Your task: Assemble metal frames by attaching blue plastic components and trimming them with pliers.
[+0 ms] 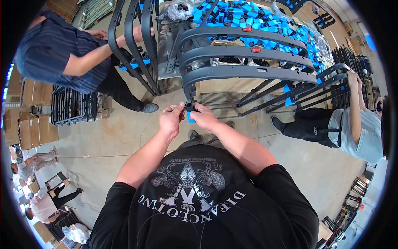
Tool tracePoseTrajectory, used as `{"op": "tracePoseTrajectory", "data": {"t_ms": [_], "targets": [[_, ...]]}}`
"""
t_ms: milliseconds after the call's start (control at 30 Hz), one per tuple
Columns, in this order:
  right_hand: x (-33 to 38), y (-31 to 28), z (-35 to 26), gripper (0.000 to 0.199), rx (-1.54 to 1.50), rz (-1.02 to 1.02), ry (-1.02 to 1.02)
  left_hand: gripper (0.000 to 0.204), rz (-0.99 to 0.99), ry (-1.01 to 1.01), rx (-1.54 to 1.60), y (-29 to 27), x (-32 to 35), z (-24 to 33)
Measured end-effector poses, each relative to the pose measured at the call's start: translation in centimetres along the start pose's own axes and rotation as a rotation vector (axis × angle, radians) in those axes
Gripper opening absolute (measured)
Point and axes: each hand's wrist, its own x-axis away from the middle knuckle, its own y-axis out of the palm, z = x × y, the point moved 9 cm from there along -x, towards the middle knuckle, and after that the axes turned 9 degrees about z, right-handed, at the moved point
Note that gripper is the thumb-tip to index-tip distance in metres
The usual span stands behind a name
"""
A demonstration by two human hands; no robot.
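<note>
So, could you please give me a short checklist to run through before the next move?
1. Right hand on the small blue plastic piece: ok.
2. Left hand beside the small black fitting under the nearest dark grey curved frame: ok.
3. Blue piece fully seated: cannot tell; the hands partly hide it.
4. Red rectangular insert on each of the three central frames: not ok; the nearest shows none.
5. Neighbouring co-workers' hands off the nearest frame: ok.
</note>
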Motion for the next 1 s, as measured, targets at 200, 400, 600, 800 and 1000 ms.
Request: {"op": "tracePoseTrajectory", "data": {"t_ms": [200,400,600,800,1000], "targets": [[0.5,0.3,-1.3,0.047,-0.004,0.005,0.032,0.023,0.067,0.226,-0.265,0.0,0.0,1.7],[0.7,0.3,-1.0,0.041,-0.124,0.0,0.047,0.035,0.021,0.606,-0.589,0.8,4.8,3.9],[0.9,0.3,-1.4,0.039,-0.232,-0.037,0.057,0.057,-0.151,0.333,-0.449,1.5,4.6,1.2],[0.4,-0.1,-0.7,0.045,-0.254,-0.048,0.076,0.059,-0.223,0.302,-0.444,1.6,4.9,1.2],[0.0,-0.9,-0.8,0.052,-0.231,0.029,-0.035,0.063,-0.193,0.398,-0.585,1.1,3.3,0.9]]}}
